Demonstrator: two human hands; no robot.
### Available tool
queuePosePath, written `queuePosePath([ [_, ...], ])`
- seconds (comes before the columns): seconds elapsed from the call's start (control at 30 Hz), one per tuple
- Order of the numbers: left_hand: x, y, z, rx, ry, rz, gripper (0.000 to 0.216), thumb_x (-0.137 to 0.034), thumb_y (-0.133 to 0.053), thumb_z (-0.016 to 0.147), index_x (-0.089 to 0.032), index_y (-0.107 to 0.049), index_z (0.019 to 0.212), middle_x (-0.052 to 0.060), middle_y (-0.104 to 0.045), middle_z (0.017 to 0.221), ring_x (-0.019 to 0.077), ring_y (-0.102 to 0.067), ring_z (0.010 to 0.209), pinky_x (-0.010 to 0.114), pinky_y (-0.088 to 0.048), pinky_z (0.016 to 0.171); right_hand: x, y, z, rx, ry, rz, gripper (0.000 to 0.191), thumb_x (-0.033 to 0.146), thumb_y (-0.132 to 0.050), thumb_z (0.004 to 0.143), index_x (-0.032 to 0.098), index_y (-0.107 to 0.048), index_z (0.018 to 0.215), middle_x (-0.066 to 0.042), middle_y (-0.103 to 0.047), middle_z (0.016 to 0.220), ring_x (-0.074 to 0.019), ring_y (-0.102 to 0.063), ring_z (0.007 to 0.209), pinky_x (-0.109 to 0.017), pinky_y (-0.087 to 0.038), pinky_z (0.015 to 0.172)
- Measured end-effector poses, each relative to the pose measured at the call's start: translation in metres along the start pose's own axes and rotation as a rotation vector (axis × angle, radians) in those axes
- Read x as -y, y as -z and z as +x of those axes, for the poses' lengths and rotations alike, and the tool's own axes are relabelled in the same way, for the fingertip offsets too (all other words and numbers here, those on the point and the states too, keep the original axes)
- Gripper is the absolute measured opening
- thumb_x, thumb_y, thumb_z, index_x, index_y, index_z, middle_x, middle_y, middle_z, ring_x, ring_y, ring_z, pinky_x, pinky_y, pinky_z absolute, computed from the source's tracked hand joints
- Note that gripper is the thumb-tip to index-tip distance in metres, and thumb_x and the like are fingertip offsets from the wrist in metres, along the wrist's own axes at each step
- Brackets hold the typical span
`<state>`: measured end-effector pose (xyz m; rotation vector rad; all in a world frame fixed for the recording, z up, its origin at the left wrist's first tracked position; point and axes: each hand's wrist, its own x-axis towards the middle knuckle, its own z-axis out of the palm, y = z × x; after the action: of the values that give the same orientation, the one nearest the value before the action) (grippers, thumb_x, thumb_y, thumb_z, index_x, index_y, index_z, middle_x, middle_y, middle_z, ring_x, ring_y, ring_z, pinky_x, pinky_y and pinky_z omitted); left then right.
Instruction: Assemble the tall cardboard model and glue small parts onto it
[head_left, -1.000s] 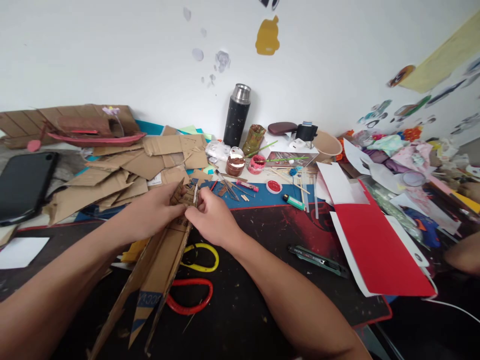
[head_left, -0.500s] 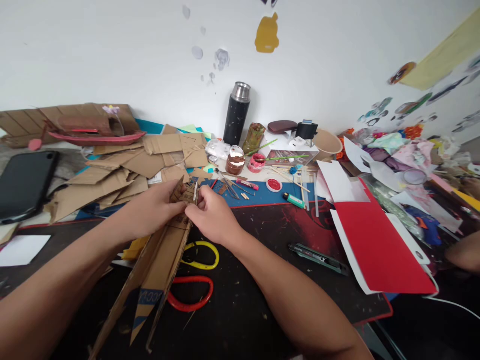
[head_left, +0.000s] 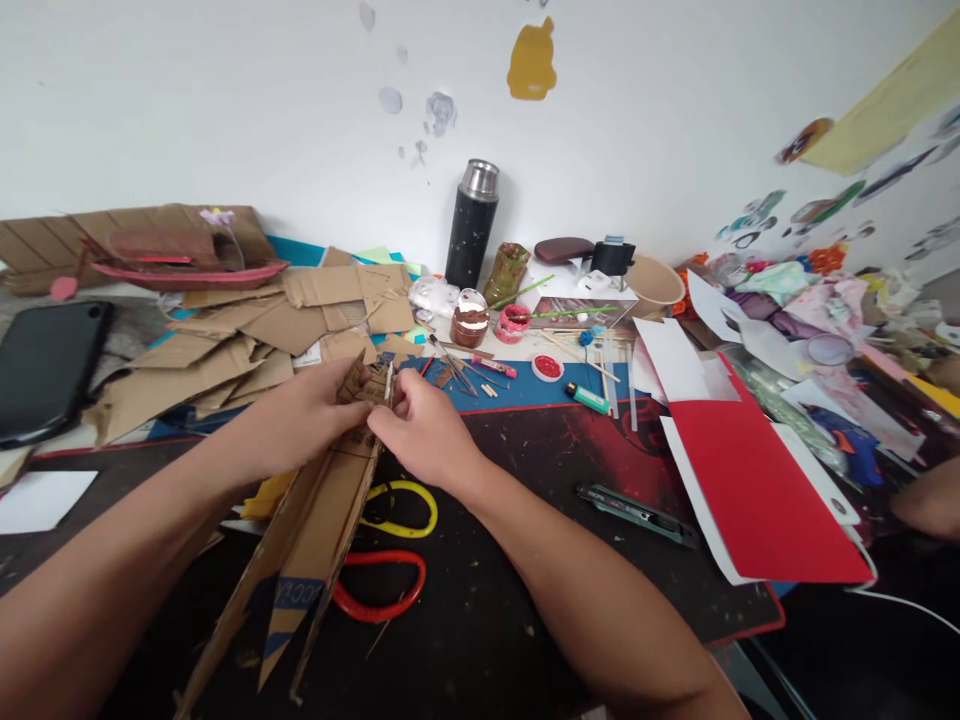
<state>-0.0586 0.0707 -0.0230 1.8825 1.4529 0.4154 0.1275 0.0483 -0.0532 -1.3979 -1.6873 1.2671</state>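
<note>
A long folded cardboard piece (head_left: 330, 520) with a pointed, blue-printed end slants down toward me over the dark mat. My left hand (head_left: 319, 415) grips its far end from the left, thumb on the inside of the fold. On the other side, my right hand (head_left: 420, 425) pinches the right cardboard wall between thumb and curled fingers. Both thumbs nearly meet at the far end. Just right of the cardboard lie scissors with a yellow handle loop (head_left: 401, 508) and a red handle loop (head_left: 382, 587); their blades are hidden.
Cardboard scraps (head_left: 247, 340) pile up at the back left, below a model boat (head_left: 180, 260). A black flask (head_left: 472, 225) and paint jars (head_left: 471, 322) stand by the wall. A utility knife (head_left: 636, 515) lies beside red paper (head_left: 772, 490). Someone's arm (head_left: 930, 500) shows at the right edge.
The view has shifted very slightly. Both hands keep the same grip on the cardboard, and nothing else has visibly moved.
</note>
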Motion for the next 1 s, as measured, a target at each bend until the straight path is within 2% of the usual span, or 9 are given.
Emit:
queuePosePath([
  [0.2,0.0004,-0.0005,-0.0004,0.021,0.025,-0.003,0.041,-0.056,-0.054,0.078,-0.024,-0.065,0.1,0.007,-0.079,0.097,0.0342,-0.072,0.093,0.046,-0.053,0.083,0.0013,0.0004,-0.0008,-0.001,0.0,-0.009,0.028,0.038,-0.068,0.091,0.028,-0.042,0.084,0.007,-0.052,0.074,-0.0174,-0.052,0.068,-0.033,-0.033,0.061],
  [0.77,-0.0018,-0.0006,-0.0014,0.031,0.02,-0.067,0.04,-0.057,-0.059,0.08,-0.023,-0.066,0.1,0.008,-0.082,0.099,0.0333,-0.072,0.093,0.047,-0.057,0.086,0.0011,0.0004,-0.0007,-0.002,0.001,0.004,0.028,0.039,-0.068,0.091,0.028,-0.043,0.084,0.007,-0.053,0.074,-0.0177,-0.052,0.069,-0.034,-0.033,0.062],
  [1.0,-0.0046,0.0006,-0.0016,0.002,0.038,-0.005,0.04,-0.057,-0.055,0.077,-0.024,-0.066,0.097,0.007,-0.08,0.096,0.0345,-0.07,0.093,0.047,-0.055,0.084,0.0017,0.0008,-0.0015,-0.004,0.01,0.0,0.029,0.04,-0.068,0.091,0.028,-0.042,0.084,0.007,-0.052,0.073,-0.0175,-0.051,0.068,-0.034,-0.033,0.061],
])
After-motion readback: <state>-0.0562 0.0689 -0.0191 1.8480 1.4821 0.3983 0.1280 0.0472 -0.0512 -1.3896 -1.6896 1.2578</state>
